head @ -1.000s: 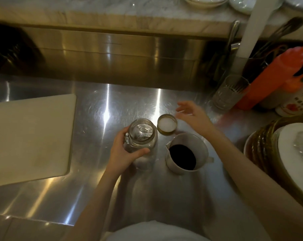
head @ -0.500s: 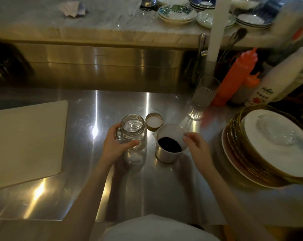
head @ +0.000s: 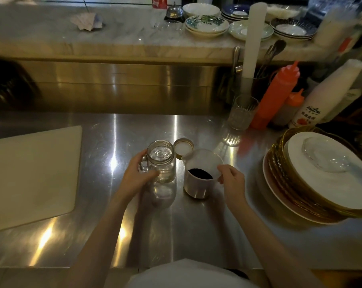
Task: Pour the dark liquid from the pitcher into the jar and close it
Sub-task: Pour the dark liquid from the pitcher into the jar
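Left hand (head: 134,177) gripped the glass jar (head: 161,163), fingers curled round its side and handle; jar stood upright, open, mid-counter (head: 113,235). Right hand (head: 231,180) held the pitcher (head: 200,173) at its right side, fingers curled at the rim and handle. Pitcher stood upright just right of the jar, dark liquid (head: 200,173) inside. Lid (head: 183,147) lay inner side up just beyond and between them. Cutting board (head: 30,173) far left, plate stack (head: 321,175) right, orange squeeze bottle (head: 275,94) far right.
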A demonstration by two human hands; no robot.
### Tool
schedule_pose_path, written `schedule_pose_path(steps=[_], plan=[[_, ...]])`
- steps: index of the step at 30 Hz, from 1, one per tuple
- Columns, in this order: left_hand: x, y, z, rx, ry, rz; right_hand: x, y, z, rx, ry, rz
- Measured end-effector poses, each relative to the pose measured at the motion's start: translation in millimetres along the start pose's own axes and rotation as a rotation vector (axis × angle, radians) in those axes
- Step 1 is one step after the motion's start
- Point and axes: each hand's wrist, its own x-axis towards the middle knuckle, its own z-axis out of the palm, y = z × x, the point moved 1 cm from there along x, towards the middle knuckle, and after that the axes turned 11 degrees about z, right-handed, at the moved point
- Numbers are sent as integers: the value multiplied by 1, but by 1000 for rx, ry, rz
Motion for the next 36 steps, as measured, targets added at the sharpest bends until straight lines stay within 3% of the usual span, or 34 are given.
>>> schedule_pose_path(steps=[4,7,14,21,25,32,36], plan=[[7,6,-1,-243,242,-93,7,-9,5,72,-7,26],[14,2,10,-133,332,-83,12,-16,8,91,1,16],[24,-8,27,-118,501,-81,22,-17,9,44,22,-1],[34,5,24,-113,364,-138,27,-34,3,115,42,42],[33,22,22,-288,311,-228,27,-62,-1,133,20,10],[43,79,2,-272,245,16,32,-151,0,133,5,-73],[45,117,-8,-158,268,191,27,-200,6,-5,-10,-198]])
